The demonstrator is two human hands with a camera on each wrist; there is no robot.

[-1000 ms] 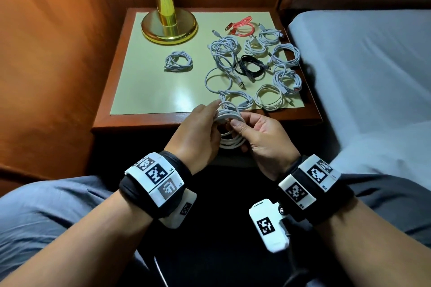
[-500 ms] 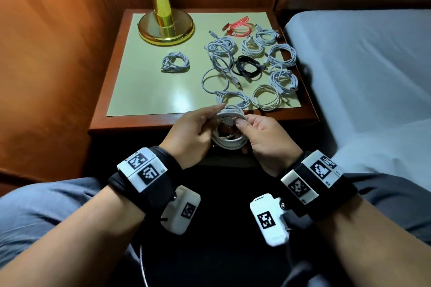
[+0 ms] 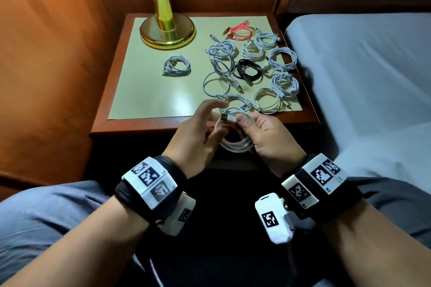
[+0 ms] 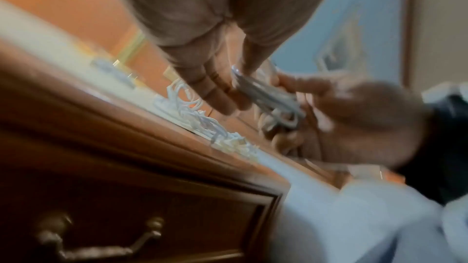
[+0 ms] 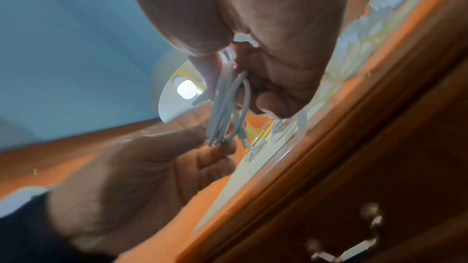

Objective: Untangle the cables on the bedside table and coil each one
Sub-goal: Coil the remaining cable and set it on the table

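Head view, centre frame: right hand (image 3: 268, 133) pinching white coil (image 3: 235, 144); left hand (image 3: 198, 133) fingers spread, empty. Upper-right cables (image 3: 221, 63) partly loose.

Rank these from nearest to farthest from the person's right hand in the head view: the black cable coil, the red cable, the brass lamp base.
From the right hand:
1. Black cable coil, just beyond it, mid-table.
2. Red cable, at the table's back edge.
3. Brass lamp base, back left corner.
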